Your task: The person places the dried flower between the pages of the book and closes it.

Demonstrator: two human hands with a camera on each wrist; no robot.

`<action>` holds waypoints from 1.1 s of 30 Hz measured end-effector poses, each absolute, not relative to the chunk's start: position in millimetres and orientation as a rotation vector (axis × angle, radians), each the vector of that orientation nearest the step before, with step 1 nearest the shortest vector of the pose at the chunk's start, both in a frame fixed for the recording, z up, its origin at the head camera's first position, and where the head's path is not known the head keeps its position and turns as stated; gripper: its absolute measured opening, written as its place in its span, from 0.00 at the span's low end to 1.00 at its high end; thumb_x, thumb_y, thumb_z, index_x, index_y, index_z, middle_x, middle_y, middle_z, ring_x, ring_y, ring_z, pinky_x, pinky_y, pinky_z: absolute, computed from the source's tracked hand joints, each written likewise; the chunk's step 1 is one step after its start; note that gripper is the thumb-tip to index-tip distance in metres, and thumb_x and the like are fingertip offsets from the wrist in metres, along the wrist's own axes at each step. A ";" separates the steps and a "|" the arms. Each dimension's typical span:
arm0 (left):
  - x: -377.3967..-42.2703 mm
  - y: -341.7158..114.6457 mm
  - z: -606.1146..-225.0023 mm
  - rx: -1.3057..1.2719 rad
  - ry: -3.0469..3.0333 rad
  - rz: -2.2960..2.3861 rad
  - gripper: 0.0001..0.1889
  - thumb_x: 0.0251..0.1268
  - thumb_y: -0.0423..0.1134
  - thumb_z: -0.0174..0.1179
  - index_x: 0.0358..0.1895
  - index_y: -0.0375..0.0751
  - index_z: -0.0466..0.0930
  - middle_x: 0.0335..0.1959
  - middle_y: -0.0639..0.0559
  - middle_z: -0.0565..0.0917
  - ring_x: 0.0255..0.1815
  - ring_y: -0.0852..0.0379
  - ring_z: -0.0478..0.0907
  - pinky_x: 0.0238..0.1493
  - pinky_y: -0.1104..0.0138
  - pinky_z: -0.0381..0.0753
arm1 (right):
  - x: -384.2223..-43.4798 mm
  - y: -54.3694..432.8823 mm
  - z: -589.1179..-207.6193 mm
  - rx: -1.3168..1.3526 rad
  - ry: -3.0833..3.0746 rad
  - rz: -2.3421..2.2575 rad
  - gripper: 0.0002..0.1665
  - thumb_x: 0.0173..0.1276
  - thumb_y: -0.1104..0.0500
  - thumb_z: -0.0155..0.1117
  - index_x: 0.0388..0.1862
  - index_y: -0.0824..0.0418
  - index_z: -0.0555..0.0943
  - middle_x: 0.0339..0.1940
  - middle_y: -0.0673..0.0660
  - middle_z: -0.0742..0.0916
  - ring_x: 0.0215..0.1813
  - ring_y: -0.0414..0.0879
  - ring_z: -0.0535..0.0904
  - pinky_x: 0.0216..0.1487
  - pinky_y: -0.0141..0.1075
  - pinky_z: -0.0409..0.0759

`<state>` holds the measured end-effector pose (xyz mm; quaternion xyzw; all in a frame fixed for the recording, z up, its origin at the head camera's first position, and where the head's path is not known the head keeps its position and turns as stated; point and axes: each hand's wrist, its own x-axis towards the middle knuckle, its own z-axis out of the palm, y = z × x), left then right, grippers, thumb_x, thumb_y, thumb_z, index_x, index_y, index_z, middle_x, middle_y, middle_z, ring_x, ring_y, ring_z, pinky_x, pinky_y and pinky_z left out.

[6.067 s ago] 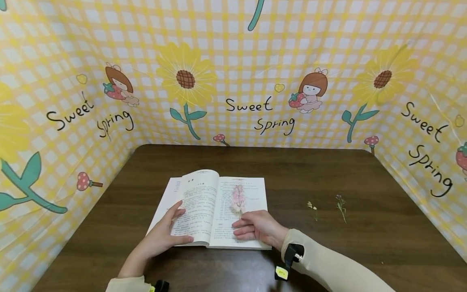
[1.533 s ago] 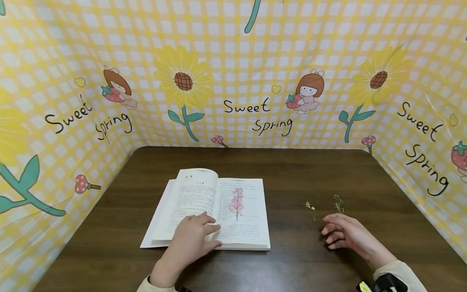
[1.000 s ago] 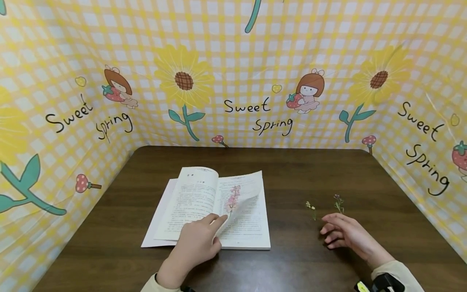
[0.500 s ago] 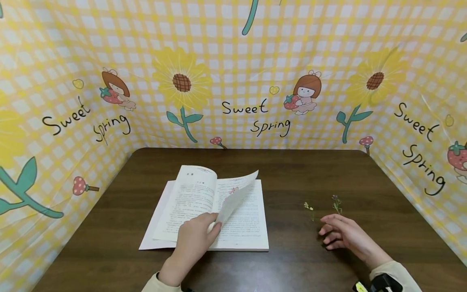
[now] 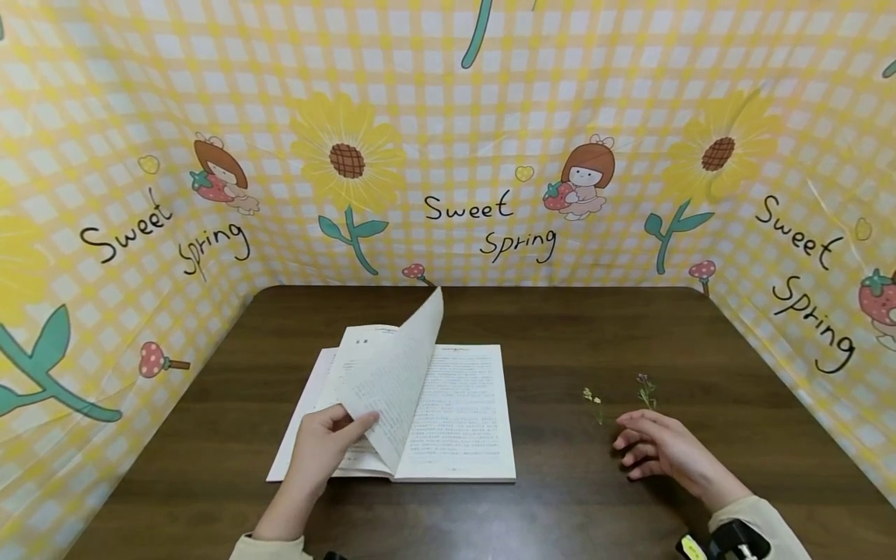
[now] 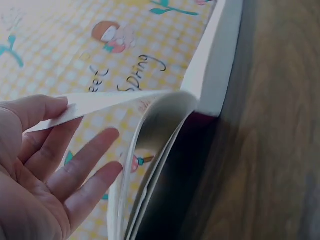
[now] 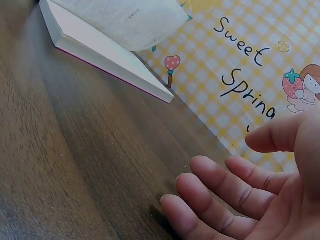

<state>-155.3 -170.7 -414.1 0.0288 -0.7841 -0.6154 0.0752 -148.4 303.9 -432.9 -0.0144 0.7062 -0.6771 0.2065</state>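
Observation:
An open book (image 5: 458,412) lies on the brown table, its right-hand page flat and printed with text. My left hand (image 5: 318,447) pinches a page (image 5: 399,381) between thumb and fingers, and that page stands raised, leaning over the left side. In the left wrist view the thumb and index finger of the left hand (image 6: 45,150) grip the page's edge while other fingers stretch out below. The pink flower spray is hidden behind the raised page. My right hand (image 5: 672,455) hovers or rests right of the book, fingers loosely bent, holding nothing, just below a small purple flower sprig (image 5: 645,390).
A small yellow flower sprig (image 5: 593,398) lies on the wooden table (image 5: 560,327) between the book and the right hand. A yellow checked cloth (image 5: 462,140) with printed sunflowers walls in the back and both sides.
Earlier the right hand laid the pink flower spray on the right page, then moved right. The left hand has since lifted that page and swung it leftward, covering the flower.

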 end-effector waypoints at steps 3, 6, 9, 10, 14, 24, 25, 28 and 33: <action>-155.0 -180.0 -415.2 0.136 -2.267 -1.971 0.08 0.59 0.27 0.69 0.36 0.22 0.84 0.25 0.49 0.86 0.27 0.65 0.81 0.30 0.71 0.82 | -149.5 303.9 -433.4 -0.013 1.960 -1.888 0.14 0.81 0.53 0.49 0.54 0.61 0.75 0.37 0.54 0.85 0.35 0.46 0.83 0.38 0.45 0.85; -155.9 -187.6 -417.3 0.167 -2.183 -2.074 0.03 0.59 0.24 0.67 0.34 0.25 0.84 0.23 0.53 0.86 0.26 0.64 0.82 0.31 0.70 0.84 | -150.5 305.1 -434.5 -0.008 1.955 -1.889 0.14 0.81 0.54 0.49 0.54 0.62 0.75 0.37 0.55 0.85 0.35 0.46 0.84 0.37 0.45 0.85; -156.9 -195.7 -420.6 0.185 -2.109 -2.169 0.02 0.59 0.22 0.66 0.34 0.28 0.84 0.24 0.54 0.86 0.27 0.62 0.83 0.32 0.68 0.85 | -151.9 305.2 -436.1 -0.006 1.966 -1.877 0.16 0.80 0.56 0.50 0.56 0.67 0.74 0.37 0.55 0.85 0.34 0.46 0.84 0.37 0.44 0.86; -157.1 -198.1 -421.7 0.198 -2.089 -2.194 0.02 0.59 0.22 0.65 0.35 0.29 0.84 0.25 0.54 0.86 0.28 0.62 0.83 0.32 0.67 0.85 | -152.6 305.0 -436.7 -0.010 1.976 -1.867 0.17 0.80 0.56 0.50 0.57 0.69 0.72 0.37 0.55 0.85 0.34 0.46 0.84 0.37 0.44 0.86; -156.8 -207.1 -425.7 0.254 -2.038 -2.259 0.06 0.60 0.24 0.66 0.35 0.38 0.84 0.27 0.53 0.87 0.29 0.60 0.84 0.34 0.66 0.85 | -155.8 303.0 -438.1 0.005 2.040 -1.813 0.23 0.79 0.58 0.52 0.60 0.77 0.67 0.37 0.56 0.85 0.33 0.47 0.84 0.35 0.44 0.86; -154.2 -218.5 -428.9 0.305 -2.003 -2.337 0.10 0.62 0.25 0.66 0.33 0.46 0.85 0.30 0.55 0.87 0.31 0.60 0.85 0.35 0.66 0.85 | -165.6 294.6 -437.4 0.043 2.179 -1.691 0.21 0.76 0.59 0.54 0.54 0.79 0.70 0.32 0.58 0.83 0.25 0.46 0.83 0.27 0.41 0.85; -154.5 -219.3 -428.6 0.312 -2.002 -2.342 0.09 0.62 0.25 0.66 0.33 0.47 0.85 0.30 0.56 0.87 0.32 0.60 0.85 0.35 0.66 0.85 | -166.9 293.4 -437.4 0.052 2.198 -1.674 0.21 0.76 0.59 0.55 0.53 0.78 0.71 0.31 0.58 0.83 0.24 0.46 0.83 0.26 0.40 0.85; -154.7 -221.7 -427.8 0.335 -1.997 -2.365 0.09 0.63 0.26 0.65 0.34 0.47 0.85 0.30 0.56 0.87 0.32 0.60 0.85 0.36 0.67 0.85 | -171.3 289.6 -438.1 0.080 2.257 -1.610 0.19 0.74 0.57 0.59 0.48 0.75 0.75 0.28 0.58 0.82 0.20 0.45 0.82 0.23 0.39 0.84; -153.0 -222.4 -429.6 0.345 -1.984 -2.392 0.09 0.64 0.26 0.65 0.33 0.47 0.85 0.30 0.56 0.87 0.32 0.60 0.85 0.35 0.67 0.85 | -176.6 282.9 -438.4 0.115 2.400 -1.446 0.15 0.71 0.55 0.65 0.37 0.68 0.79 0.20 0.57 0.79 0.16 0.44 0.81 0.19 0.40 0.82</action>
